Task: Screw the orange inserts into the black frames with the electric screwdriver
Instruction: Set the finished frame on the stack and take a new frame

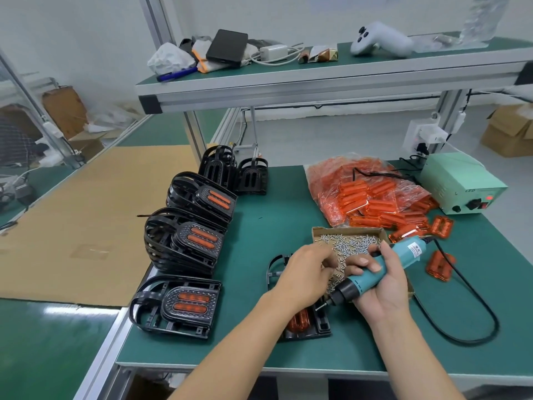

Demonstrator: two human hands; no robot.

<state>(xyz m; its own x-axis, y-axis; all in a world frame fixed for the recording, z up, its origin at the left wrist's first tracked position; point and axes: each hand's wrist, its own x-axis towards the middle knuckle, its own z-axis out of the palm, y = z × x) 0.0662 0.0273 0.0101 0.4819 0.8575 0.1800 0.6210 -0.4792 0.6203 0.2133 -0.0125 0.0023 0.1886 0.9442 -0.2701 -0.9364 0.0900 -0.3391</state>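
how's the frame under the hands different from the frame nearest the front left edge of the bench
The frame under the hands lies largely hidden by the left hand and the electric screwdriver; the front-left frame lies alone in full view. The first shows its orange insert as a raised lump near its near edge; the second shows two orange bars behind a dotted black face. Both are black, lying on the green bench.

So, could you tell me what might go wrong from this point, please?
The left hand reaches into the screw box, which sits tight against the frame being worked on; loose screws could spill into it. The screwdriver in the right hand points its bit toward the left hand, so an accidental start might nick the fingers. Its cord loops near stray orange inserts and could drag them.
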